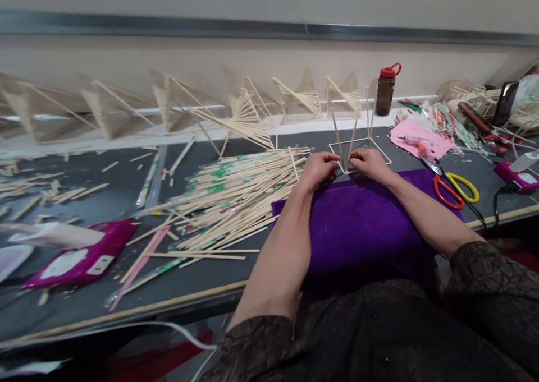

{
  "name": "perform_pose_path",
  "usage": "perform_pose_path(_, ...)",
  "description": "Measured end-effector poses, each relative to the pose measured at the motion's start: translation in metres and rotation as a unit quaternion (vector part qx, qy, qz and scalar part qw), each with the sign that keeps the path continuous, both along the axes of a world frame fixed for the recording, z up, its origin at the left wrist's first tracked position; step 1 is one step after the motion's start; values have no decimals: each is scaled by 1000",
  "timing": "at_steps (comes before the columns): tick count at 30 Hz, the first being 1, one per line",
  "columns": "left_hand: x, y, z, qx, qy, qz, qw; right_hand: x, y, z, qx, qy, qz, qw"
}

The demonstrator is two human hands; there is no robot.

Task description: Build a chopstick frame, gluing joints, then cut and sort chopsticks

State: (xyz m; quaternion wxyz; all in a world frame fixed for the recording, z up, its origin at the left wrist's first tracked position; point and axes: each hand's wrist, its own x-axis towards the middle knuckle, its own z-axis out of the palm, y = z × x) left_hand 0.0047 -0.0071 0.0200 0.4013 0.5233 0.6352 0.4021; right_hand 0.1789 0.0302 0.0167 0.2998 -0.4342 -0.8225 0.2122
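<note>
A small frame of thin wooden sticks [337, 133] stands in front of me, with a square outline at its base and several sticks rising from it. My left hand [319, 170] is closed in a pinch at the frame's near corner. From the other side, my right hand [371, 164] pinches close to the same corner, beside a leaning stick. The fingers partly hide where the sticks meet. Below both hands, a purple cloth [362, 219] hangs over the table's near edge.
A large pile of loose sticks [236, 194] lies left. Purple glue-gun-like devices [95, 256] rest at both sides. Scissors [450, 191], pink paper [421, 138] and a red-capped bottle [383, 93] are right. Finished-looking stick frames [298, 99] line the wall.
</note>
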Motion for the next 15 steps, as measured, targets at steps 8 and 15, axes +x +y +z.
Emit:
perform_pose_path(8,-2,5,-4,74,53,-9,996,4,4,-1,-7,-48,-20,999)
perform_pose_path(15,-2,3,0,90,80,25,992,10,0,8,-20,-73,-43,996)
